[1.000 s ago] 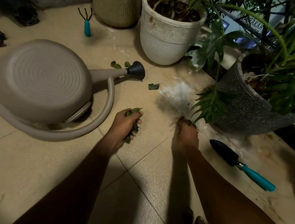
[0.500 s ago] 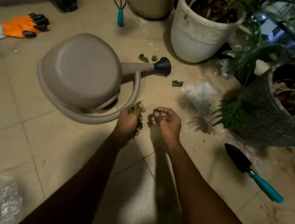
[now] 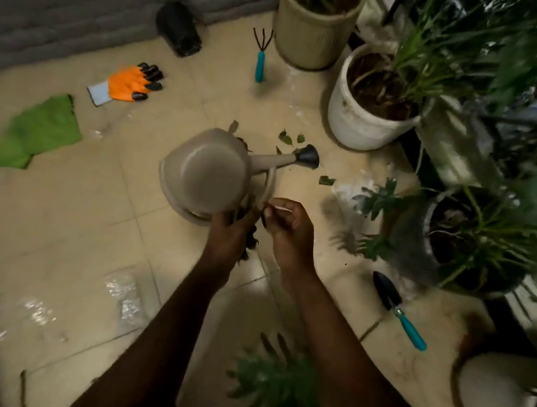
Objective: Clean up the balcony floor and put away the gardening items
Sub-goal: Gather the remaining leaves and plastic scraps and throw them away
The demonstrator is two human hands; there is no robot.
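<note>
Clutched a leaf wad [image 3: 250, 243] in the left grip [image 3: 229, 237], pinched seemingly one more scrap [image 3: 263, 219] in the right grip [image 3: 289, 228] just beside it, and faced loose leaves [image 3: 286, 138] lying on the floor [image 3: 86, 212] ahead-right, past the tipped can's [image 3: 205, 174] rightward-pointing spout [image 3: 308, 156], nearer the right grip.
</note>
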